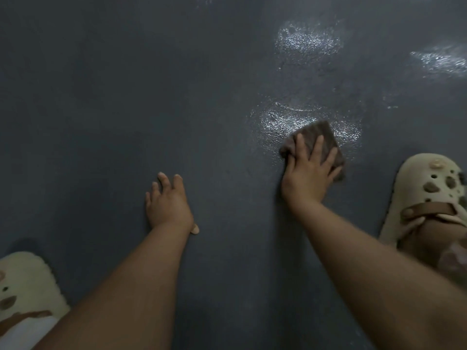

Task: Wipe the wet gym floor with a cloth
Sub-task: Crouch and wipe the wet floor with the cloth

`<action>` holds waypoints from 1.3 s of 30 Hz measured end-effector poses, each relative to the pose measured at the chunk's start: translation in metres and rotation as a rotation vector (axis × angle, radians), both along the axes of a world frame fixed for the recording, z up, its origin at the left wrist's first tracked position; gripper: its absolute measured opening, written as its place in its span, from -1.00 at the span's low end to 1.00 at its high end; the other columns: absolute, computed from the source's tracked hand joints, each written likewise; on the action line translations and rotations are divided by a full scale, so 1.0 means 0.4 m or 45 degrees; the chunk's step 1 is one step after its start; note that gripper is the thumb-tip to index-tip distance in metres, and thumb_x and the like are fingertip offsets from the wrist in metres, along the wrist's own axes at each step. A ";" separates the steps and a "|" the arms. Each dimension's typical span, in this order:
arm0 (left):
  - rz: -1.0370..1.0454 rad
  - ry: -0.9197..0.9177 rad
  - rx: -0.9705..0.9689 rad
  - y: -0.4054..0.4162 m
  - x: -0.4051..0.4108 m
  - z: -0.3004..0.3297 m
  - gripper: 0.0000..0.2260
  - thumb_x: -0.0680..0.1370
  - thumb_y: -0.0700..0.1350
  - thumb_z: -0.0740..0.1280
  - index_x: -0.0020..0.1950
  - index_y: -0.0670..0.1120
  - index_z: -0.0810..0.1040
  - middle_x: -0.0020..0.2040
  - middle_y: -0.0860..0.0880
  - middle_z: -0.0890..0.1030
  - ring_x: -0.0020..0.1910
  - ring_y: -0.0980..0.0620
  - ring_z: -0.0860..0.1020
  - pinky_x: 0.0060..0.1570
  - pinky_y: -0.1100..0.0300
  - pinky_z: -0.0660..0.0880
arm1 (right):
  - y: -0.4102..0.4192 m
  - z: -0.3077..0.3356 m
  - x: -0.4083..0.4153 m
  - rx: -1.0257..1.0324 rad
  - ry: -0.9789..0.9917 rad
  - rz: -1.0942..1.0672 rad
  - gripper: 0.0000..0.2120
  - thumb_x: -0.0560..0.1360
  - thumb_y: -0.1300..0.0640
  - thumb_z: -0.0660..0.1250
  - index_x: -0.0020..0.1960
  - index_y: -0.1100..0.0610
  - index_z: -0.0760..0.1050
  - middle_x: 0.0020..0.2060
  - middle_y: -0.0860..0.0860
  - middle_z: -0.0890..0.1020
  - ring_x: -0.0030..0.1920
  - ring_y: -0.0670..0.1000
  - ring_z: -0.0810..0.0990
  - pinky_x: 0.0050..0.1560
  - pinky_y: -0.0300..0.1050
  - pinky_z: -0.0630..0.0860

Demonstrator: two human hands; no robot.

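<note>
A dark grey gym floor (126, 97) fills the view. A folded brown cloth (326, 136) lies flat on it at the near edge of a shiny wet patch (280, 121). My right hand (309, 173) presses down on the cloth with straight, spread fingers. My left hand (168, 202) rests flat on dry floor to the left, fingers spread, holding nothing. Two more wet patches glisten farther off, one wet patch (307, 40) straight ahead and another wet patch (442, 60) at the right edge.
My right foot in a cream clog (429, 193) with a brown strap stands just right of the cloth. My left clog (22, 281) shows at the bottom left corner. The floor to the left looks matt and dry.
</note>
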State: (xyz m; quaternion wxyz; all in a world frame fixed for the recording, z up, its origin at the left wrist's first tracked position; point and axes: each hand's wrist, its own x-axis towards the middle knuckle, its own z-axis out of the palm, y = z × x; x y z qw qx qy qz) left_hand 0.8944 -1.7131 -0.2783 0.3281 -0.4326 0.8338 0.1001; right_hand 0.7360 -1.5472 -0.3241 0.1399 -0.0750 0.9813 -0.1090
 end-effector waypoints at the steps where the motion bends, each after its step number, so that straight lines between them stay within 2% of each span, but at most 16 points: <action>1: -0.002 0.001 -0.007 0.000 0.000 0.000 0.08 0.23 -0.08 0.62 0.53 -0.07 -0.03 0.55 -0.18 -0.12 0.53 -0.16 -0.05 0.47 0.01 -0.04 | 0.009 -0.003 0.064 0.008 0.008 -0.001 -0.55 0.61 -0.12 0.03 0.49 -0.19 0.16 0.54 0.03 0.06 0.51 0.27 -0.06 0.41 0.33 -0.13; 4: -0.002 -0.006 0.002 0.000 -0.004 0.000 0.09 0.21 -0.06 0.63 0.53 -0.09 -0.03 0.55 -0.19 -0.12 0.53 -0.17 -0.05 0.47 0.01 -0.04 | 0.046 -0.010 0.267 -0.012 0.031 0.067 -0.54 0.53 -0.14 0.05 0.42 -0.13 0.30 0.46 0.12 0.30 0.43 0.36 0.17 0.35 0.38 0.05; 6: -0.008 -0.015 0.003 0.001 -0.005 0.000 0.09 0.21 -0.05 0.63 0.52 -0.08 -0.03 0.55 -0.19 -0.13 0.53 -0.17 -0.06 0.48 0.00 -0.04 | 0.071 -0.012 0.372 0.046 -0.008 0.156 -0.53 0.51 -0.15 0.06 0.41 -0.15 0.26 0.43 0.13 0.33 0.41 0.34 0.17 0.34 0.34 0.03; 8: -0.021 -0.022 -0.002 0.001 -0.006 0.000 0.09 0.21 -0.03 0.63 0.52 -0.08 -0.02 0.55 -0.19 -0.13 0.53 -0.17 -0.05 0.48 0.00 -0.04 | 0.086 -0.011 0.392 0.048 -0.016 0.242 -0.52 0.50 -0.16 0.06 0.41 -0.17 0.25 0.43 0.12 0.32 0.41 0.32 0.14 0.34 0.34 0.03; 11: -0.045 -0.056 -0.003 0.000 -0.007 0.001 0.11 0.21 -0.01 0.62 0.53 -0.09 -0.06 0.54 -0.20 -0.13 0.53 -0.17 -0.05 0.47 -0.01 -0.04 | 0.084 -0.022 0.295 0.030 0.024 0.313 -0.53 0.49 -0.16 0.06 0.39 -0.19 0.29 0.43 0.11 0.34 0.42 0.35 0.16 0.29 0.47 0.06; 13: -0.064 -0.082 -0.016 0.002 -0.009 0.002 0.13 0.21 0.01 0.62 0.53 -0.09 -0.07 0.54 -0.20 -0.12 0.53 -0.16 -0.04 0.47 0.00 -0.02 | 0.076 -0.016 0.173 0.020 0.047 0.309 -0.53 0.53 -0.16 0.05 0.43 -0.21 0.25 0.48 0.09 0.24 0.46 0.35 0.08 0.31 0.49 -0.03; 16: -0.091 -0.131 -0.026 0.005 -0.012 0.005 0.13 0.23 0.03 0.61 0.53 -0.10 -0.10 0.54 -0.21 -0.13 0.53 -0.17 -0.04 0.47 -0.01 -0.01 | 0.063 0.003 -0.066 0.080 -0.060 0.270 -0.53 0.61 -0.15 0.02 0.49 -0.28 0.03 0.55 0.00 -0.06 0.50 0.27 -0.19 0.38 0.38 -0.23; 20: -0.173 -0.287 -0.066 0.014 -0.027 0.022 0.13 0.30 0.10 0.56 0.53 -0.15 -0.19 0.53 -0.26 -0.14 0.53 -0.19 -0.03 0.47 -0.05 -0.04 | 0.070 0.053 -0.270 0.090 -0.200 0.291 -0.53 0.62 -0.13 0.00 0.50 -0.27 -0.02 0.55 0.00 -0.13 0.50 0.26 -0.22 0.40 0.37 -0.20; 23: -0.168 -0.291 -0.093 0.048 -0.035 0.036 0.02 0.38 0.05 0.50 0.55 -0.09 -0.19 0.54 -0.23 -0.13 0.53 -0.18 -0.02 0.47 -0.07 -0.06 | 0.094 0.063 -0.213 0.093 -0.189 0.348 -0.53 0.63 -0.11 -0.01 0.51 -0.22 0.00 0.55 0.03 -0.11 0.50 0.26 -0.19 0.43 0.31 -0.17; 26: -0.134 -0.159 -0.080 0.115 -0.046 0.056 -0.18 0.51 -0.04 0.37 0.56 0.00 -0.14 0.55 -0.19 -0.10 0.53 -0.15 0.01 0.47 -0.06 -0.03 | 0.142 0.062 -0.057 0.083 -0.206 0.410 -0.52 0.63 -0.11 0.00 0.52 -0.20 -0.02 0.55 0.04 -0.11 0.51 0.26 -0.18 0.44 0.26 -0.12; 29: -0.140 -0.031 -0.024 0.199 -0.065 0.090 -0.26 0.54 -0.11 0.32 0.56 0.02 -0.10 0.56 -0.16 -0.08 0.53 -0.12 0.02 0.47 -0.05 -0.03 | 0.199 0.090 0.084 0.118 -0.366 0.553 -0.50 0.62 -0.12 0.01 0.52 -0.22 -0.06 0.54 0.02 -0.16 0.50 0.25 -0.22 0.44 0.25 -0.10; 32: -0.168 0.037 0.028 0.284 -0.079 0.142 -0.28 0.55 -0.12 0.30 0.56 0.02 -0.09 0.56 -0.15 -0.07 0.53 -0.10 0.01 0.47 -0.05 -0.04 | 0.233 0.136 0.117 0.162 -0.646 0.683 -0.49 0.62 -0.08 0.06 0.53 -0.19 -0.02 0.54 -0.01 -0.19 0.51 0.23 -0.24 0.43 0.27 -0.05; 35: -0.176 0.092 0.043 0.366 -0.085 0.208 -0.29 0.56 -0.13 0.30 0.56 0.02 -0.09 0.56 -0.14 -0.06 0.53 -0.10 0.00 0.47 -0.04 -0.04 | 0.260 0.199 0.102 0.203 -0.787 0.729 -0.54 0.60 -0.03 0.11 0.49 -0.15 0.15 0.54 0.01 -0.01 0.51 0.22 -0.06 0.43 0.28 -0.01; 39: -0.240 0.168 0.004 0.456 -0.087 0.301 -0.26 0.55 -0.16 0.30 0.56 0.01 -0.11 0.56 -0.15 -0.08 0.53 -0.11 -0.02 0.47 -0.03 -0.04 | 0.338 0.281 0.121 0.074 -0.604 0.608 -0.61 0.59 -0.05 0.09 0.36 0.04 0.39 0.36 0.15 0.40 0.33 0.21 0.38 0.34 0.11 0.31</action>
